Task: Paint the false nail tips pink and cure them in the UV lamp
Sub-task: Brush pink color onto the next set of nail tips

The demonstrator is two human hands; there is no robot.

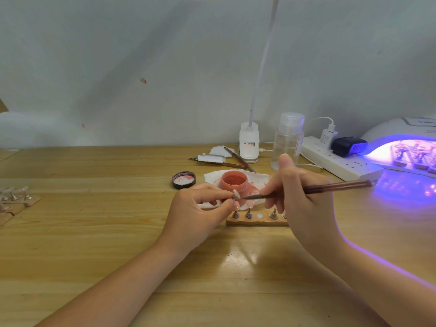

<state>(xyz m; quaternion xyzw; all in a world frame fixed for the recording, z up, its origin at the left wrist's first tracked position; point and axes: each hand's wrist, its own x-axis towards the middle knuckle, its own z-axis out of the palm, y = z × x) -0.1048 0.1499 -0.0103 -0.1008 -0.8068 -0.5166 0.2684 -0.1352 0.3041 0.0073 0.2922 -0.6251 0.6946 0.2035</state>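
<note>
My left hand (pixel 200 208) pinches a small metal stand carrying a false nail tip (pixel 236 194) just above the table. My right hand (pixel 304 197) grips a brown-handled brush (pixel 330 187), and its bristle end touches that tip. Behind the tip stands an open jar of pink gel (pixel 234 182) on a stained white wipe (pixel 257 179). Below the hands a wooden holder strip (pixel 256 220) carries several other tips on metal stands, partly hidden by my right hand. The UV lamp (pixel 405 147) at the right edge glows violet, with stands and tips inside it.
The jar's black lid (pixel 184 180) lies left of the jar. Spare brushes (pixel 236 159), a clip lamp base (pixel 249 145), a clear pump bottle (pixel 288 140) and a white power strip (pixel 339 165) sit at the back. More stands on wooden strips (pixel 14 199) lie at the far left.
</note>
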